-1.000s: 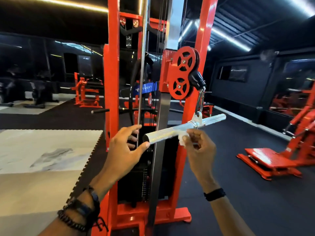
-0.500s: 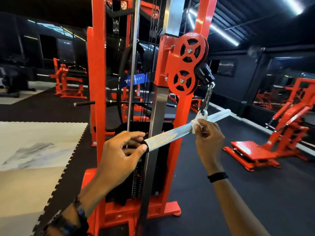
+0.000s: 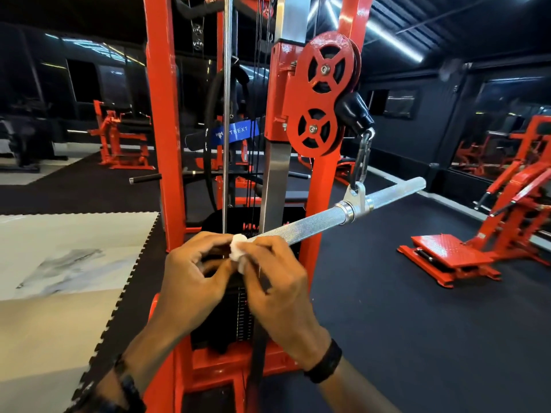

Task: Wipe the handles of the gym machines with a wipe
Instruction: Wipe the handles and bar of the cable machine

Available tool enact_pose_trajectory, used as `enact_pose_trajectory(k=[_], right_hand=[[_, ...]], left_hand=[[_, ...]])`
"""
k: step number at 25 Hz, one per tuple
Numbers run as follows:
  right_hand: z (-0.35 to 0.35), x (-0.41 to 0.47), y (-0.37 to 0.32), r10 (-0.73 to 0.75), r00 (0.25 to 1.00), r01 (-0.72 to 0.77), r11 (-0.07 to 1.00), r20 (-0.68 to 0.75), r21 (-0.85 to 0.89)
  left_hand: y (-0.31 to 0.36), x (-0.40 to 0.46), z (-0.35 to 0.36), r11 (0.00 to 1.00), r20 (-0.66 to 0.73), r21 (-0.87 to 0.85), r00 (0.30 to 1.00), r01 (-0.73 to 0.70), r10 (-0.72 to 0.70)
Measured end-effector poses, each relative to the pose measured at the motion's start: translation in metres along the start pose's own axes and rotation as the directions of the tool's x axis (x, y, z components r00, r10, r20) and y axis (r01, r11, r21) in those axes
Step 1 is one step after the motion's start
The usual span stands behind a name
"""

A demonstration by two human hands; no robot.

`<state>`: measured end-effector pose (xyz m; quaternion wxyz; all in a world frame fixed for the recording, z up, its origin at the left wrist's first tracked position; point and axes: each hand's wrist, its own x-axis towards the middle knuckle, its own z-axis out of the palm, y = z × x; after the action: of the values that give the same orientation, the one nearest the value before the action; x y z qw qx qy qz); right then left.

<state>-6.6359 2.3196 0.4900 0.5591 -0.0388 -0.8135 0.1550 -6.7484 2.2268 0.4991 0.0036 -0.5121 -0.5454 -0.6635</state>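
Both grips meet at the near end of the knurled steel bar (image 3: 301,228), low in the middle of the view. Right grip (image 3: 274,281): its fingers are curled and pinch the white wipe (image 3: 237,247) against the bar's near tip, the wipe bunched into a small wad that shows between the two thumbs. Left grip (image 3: 190,275): its fingers are curled close beside the wipe and the bar end, but whether they actually clamp the bar or the wipe cannot be told, since the right hand and the wad hide the contact. A black band (image 3: 326,363) sits on the right wrist, and dark bracelets (image 3: 128,386) on the left wrist. From the hands the bar slopes up and to the right, passing through a swivel collar (image 3: 356,204) near its middle, where a carabiner (image 3: 362,160) hangs it from the cable end below a black stopper (image 3: 354,111). Its far end sticks out free to the right. Just above and left of the stopper, two red pulley wheels (image 3: 320,96) are stacked on the red frame (image 3: 162,129) of the cable machine, with the black weight stack (image 3: 241,311) partly hidden behind the hands. Another red machine (image 3: 465,251) stands well apart on the dark floor (image 3: 417,338) to the right, and pale floor mats (image 3: 59,263) lie to the left.
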Motion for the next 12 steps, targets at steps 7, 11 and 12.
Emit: enact_pose_trajectory(k=[7, 11, 12], right_hand=[[-0.067, 0.035, 0.088, 0.212, 0.916, -0.303, 0.922, -0.340, -0.241], [-0.057, 0.027, 0.082, 0.234, 0.883, -0.323, 0.932, -0.407, -0.164], [-0.046, 0.021, 0.068, 0.229, 0.891, -0.298, 0.947, -0.393, -0.124]], left_hand=[[0.004, -0.002, 0.007, 0.995, -0.011, 0.097, 1.000, 0.026, -0.025], [0.006, -0.001, 0.011, 0.995, -0.004, 0.098, 1.000, 0.030, -0.030], [0.006, 0.000, 0.011, 0.996, -0.005, 0.075, 0.999, 0.049, -0.048]])
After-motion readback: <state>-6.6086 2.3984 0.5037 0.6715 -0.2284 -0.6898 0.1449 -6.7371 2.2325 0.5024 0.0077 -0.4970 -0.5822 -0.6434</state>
